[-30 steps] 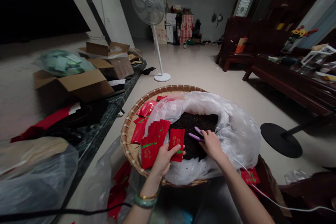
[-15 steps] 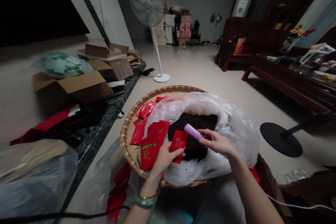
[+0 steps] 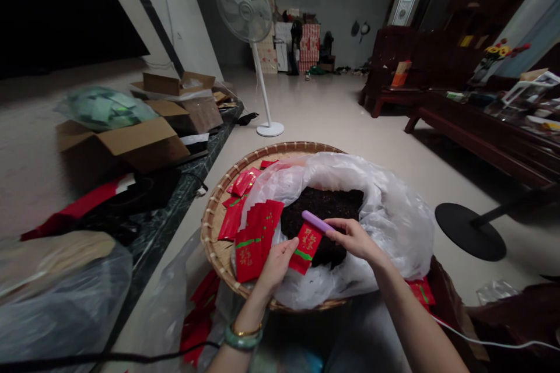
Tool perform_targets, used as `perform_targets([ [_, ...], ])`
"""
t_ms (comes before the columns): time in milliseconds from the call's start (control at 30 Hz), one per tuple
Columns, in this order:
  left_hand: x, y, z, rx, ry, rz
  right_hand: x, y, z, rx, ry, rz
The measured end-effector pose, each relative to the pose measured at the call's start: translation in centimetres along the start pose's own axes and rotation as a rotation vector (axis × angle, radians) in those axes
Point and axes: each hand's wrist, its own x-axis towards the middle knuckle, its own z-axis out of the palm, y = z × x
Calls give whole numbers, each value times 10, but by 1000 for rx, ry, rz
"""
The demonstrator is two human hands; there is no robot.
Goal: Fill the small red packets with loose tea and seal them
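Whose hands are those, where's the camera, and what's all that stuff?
There's no machine: these are a person's own hands. The camera sits on their head, looking forward and down. The left hand holds a small red packet; the right hand holds a purple tool across the packet's top end. Below, a round woven tray carries a white plastic bag, open around dark, crumbly stuff I can't name. More red packets lie toward the left.

A woven tray (image 3: pixel 209 227) bears red packets (image 3: pixel 231 222) and a plastic bag (image 3: pixel 400 227).
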Motion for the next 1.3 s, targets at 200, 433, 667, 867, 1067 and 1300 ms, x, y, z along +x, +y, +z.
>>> perform_targets([
  [200, 0, -3, -6, 183, 14, 166, 1, 1, 3, 94, -43, 44],
  [433, -3, 1, -8, 243, 29, 210, -3, 1, -11, 299, -95, 114],
  [667, -4, 5, -7, 268, -4, 196, -3, 7, -10, 208, -107, 66],
  [867, -3, 6, -9, 313, -24, 194, -3, 6, -7, 149, -75, 50],
  [1067, -3, 8, -8, 302, -17, 206, -4, 6, -7, 190, -108, 52],
  [1300, -4, 10, -7, 299, -27, 177, -4, 11, -11, 184, -75, 49],
])
